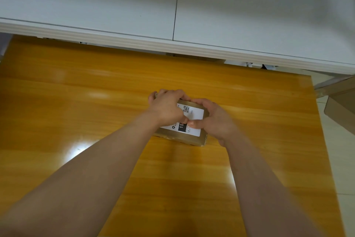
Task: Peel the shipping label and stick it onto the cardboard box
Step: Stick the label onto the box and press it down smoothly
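A small flat cardboard box [187, 139] lies on the wooden table a little past the middle. A white shipping label [196, 114] with a QR code and a black block lies flat on the box's top face. My left hand [167, 107] wraps over the box's far left corner, its thumb pressing on the label. My right hand [216, 119] grips the box's right side, thumb also pressed on the label beside the left thumb. The label's left part is hidden under my left hand.
The orange wooden table [96, 102] stretches wide to the left and toward me. A white cabinet [172, 6] with a ledge overhangs the table's far edge. Brown open cardboard [340, 102] sits off the table's right edge, over a pale tiled floor.
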Demonstrator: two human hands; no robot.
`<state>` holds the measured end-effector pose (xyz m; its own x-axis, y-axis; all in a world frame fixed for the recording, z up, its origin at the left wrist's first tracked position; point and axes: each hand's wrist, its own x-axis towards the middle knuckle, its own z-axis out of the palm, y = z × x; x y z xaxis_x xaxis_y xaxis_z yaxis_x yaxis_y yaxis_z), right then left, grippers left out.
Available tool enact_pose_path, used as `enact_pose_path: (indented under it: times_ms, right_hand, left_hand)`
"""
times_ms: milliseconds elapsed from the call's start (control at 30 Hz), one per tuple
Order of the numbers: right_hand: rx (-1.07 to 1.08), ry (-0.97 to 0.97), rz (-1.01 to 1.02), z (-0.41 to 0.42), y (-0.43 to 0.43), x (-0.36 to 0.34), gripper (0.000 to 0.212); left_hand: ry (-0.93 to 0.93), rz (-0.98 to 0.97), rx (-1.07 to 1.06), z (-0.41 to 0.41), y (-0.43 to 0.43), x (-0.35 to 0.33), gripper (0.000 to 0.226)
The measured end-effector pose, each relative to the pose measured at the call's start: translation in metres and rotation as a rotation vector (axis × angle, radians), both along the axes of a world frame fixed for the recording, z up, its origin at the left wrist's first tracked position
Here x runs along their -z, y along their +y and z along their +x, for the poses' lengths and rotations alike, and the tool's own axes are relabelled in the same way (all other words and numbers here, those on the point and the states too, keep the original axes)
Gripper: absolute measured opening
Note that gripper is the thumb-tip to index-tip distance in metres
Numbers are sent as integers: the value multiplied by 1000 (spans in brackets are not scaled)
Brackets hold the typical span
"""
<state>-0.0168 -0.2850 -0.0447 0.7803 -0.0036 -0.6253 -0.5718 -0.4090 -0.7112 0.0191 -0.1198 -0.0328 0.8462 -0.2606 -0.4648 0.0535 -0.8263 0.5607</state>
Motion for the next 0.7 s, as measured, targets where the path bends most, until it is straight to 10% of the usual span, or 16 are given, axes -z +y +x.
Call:
enact_pose_path:
  times_ms: [467, 700]
  right_hand:
    - [171, -49, 0, 1, 9, 0, 33]
    - [104, -43, 81, -8, 2, -9, 25]
  left_hand:
    - [-124, 13, -247, -2, -16, 15, 11]
    - [-58, 76, -62, 1, -8, 10, 40]
